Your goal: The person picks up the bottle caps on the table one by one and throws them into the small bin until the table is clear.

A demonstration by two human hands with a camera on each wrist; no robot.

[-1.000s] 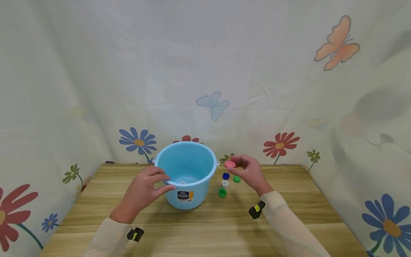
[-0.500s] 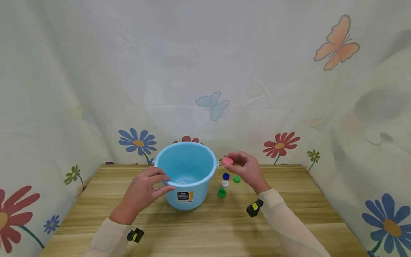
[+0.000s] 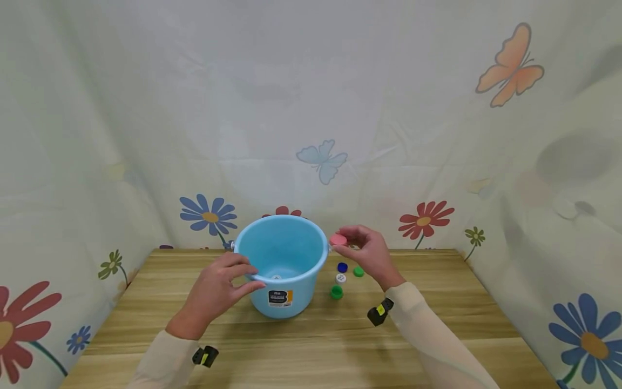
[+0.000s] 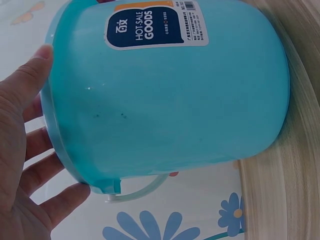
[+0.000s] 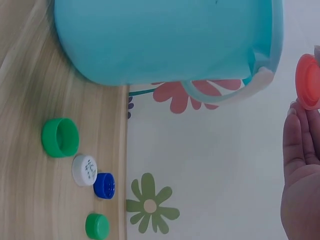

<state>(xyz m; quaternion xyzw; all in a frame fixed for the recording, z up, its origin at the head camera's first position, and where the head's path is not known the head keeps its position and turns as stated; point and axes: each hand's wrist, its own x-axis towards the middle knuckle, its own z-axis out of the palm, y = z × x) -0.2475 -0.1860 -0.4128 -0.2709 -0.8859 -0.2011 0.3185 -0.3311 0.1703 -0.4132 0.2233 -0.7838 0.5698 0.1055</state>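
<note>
A light blue plastic bucket (image 3: 303,292) stands upright on the table. My left hand (image 3: 209,292) holds its near left rim, thumb outside and fingers over the edge; the left wrist view shows the thumb (image 4: 37,70) against the rim. My right hand (image 3: 373,256) pinches a pink-red bottle cap (image 3: 338,240) between thumb and fingers. That cap is in the air, close beside the bucket's right rim, at about rim height. In the right wrist view the cap (image 5: 306,82) shows its hollow side. A small whitish spot (image 3: 276,277) shows on the bucket's floor; what it is cannot be told.
Right of the bucket several loose caps lie on the wooden table (image 3: 311,351): a blue cap (image 3: 342,267), a white cap (image 3: 341,279) with markings, a green cap (image 3: 358,272) and a larger green cap (image 3: 337,292). A flower-printed curtain (image 3: 311,108) surrounds the table. The bucket's handle (image 5: 220,100) hangs behind it.
My right hand has moved left and slightly up with the pink-red cap, bringing it from above the loose caps to beside the bucket's rim. The left hand and bucket stay put.
</note>
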